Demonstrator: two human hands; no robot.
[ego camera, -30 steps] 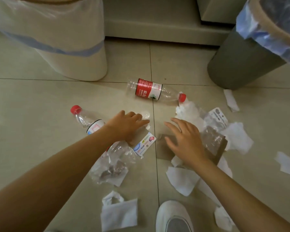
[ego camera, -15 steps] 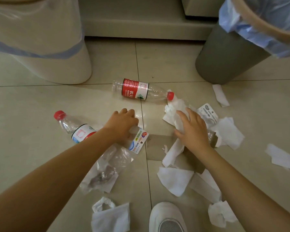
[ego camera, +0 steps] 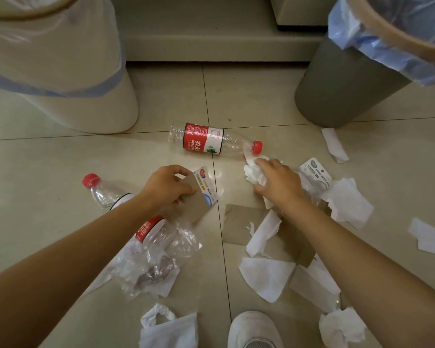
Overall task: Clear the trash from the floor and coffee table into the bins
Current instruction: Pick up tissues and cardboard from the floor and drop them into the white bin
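The printed card packaging [ego camera: 201, 194] is now lifted off the floor [ego camera: 48, 172], pinched by the left hand [ego camera: 166, 189]; a white tissue wad [ego camera: 255, 173], previously loose, is bunched in the right hand [ego camera: 279, 183], ready for the bins

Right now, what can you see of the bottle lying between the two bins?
The bottle is clear plastic and looks empty, lying on its side on the tiled floor. Its red cap points right, beside the white tissue gripped by the right hand. A red and white label wraps its middle. No hand holds it.
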